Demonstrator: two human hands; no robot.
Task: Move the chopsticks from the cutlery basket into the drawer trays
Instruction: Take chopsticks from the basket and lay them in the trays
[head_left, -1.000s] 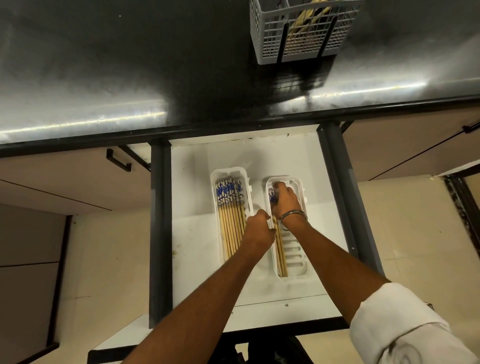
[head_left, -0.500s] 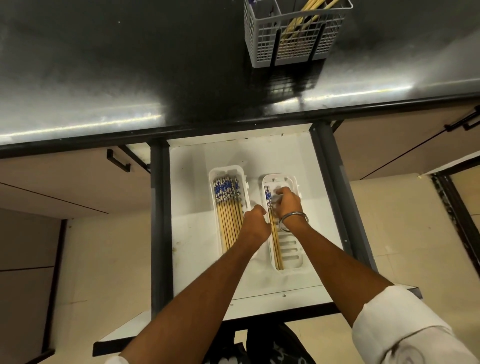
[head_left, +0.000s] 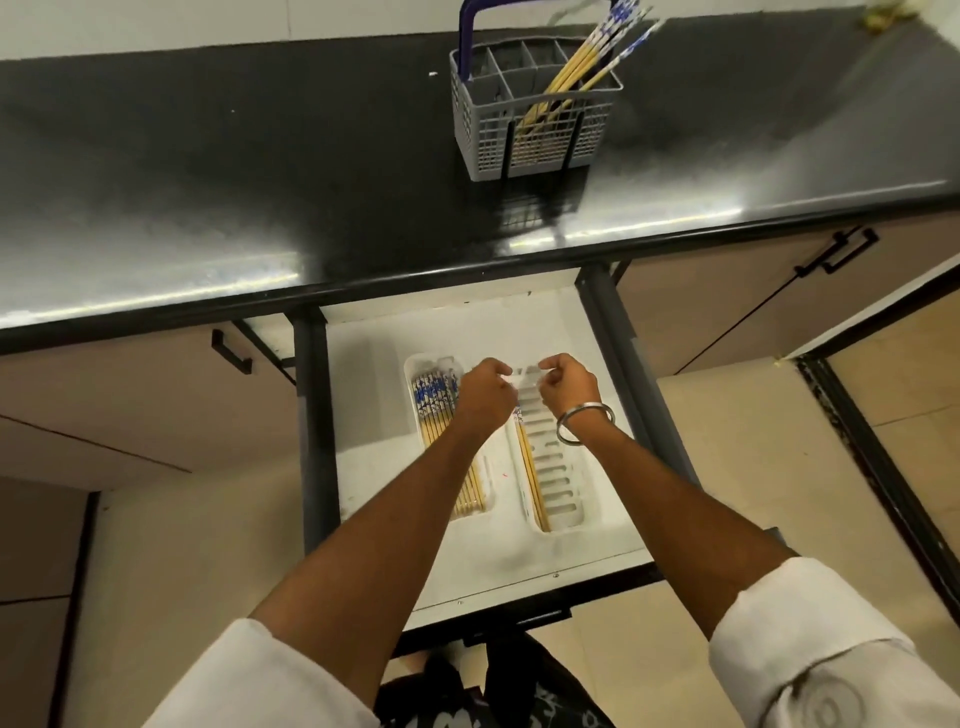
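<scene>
- While both hands were down in the right tray a second ago, settling chopsticks, they are now lifted clear above the far ends of the two trays, so that batch is delivered and the next trip to the basket seems due.
- The left hand (head_left: 485, 387) is loosely curled and holds nothing I can see; the right hand (head_left: 563, 382), with a plain metal bangle (head_left: 584, 423) at the wrist, is curled the same way and looks empty too.
- The narrow white plastic left tray (head_left: 431, 361) holds a dense row of pale bamboo chopsticks with blue-and-white patterned tops (head_left: 431, 400), lying lengthwise.
- The slotted white plastic right tray (head_left: 558, 480) holds only a few bamboo chopsticks (head_left: 530, 467) along its left wall; its ribbed floor is mostly bare.
- Both trays sit side by side in the open white drawer (head_left: 363, 415).
- The grey plastic lattice cutlery basket with a blue handle (head_left: 535, 132) stands on the glossy black counter (head_left: 260, 171), far and right, with several remaining chopsticks (head_left: 582, 70) leaning in one compartment, so the task is unfinished.
</scene>
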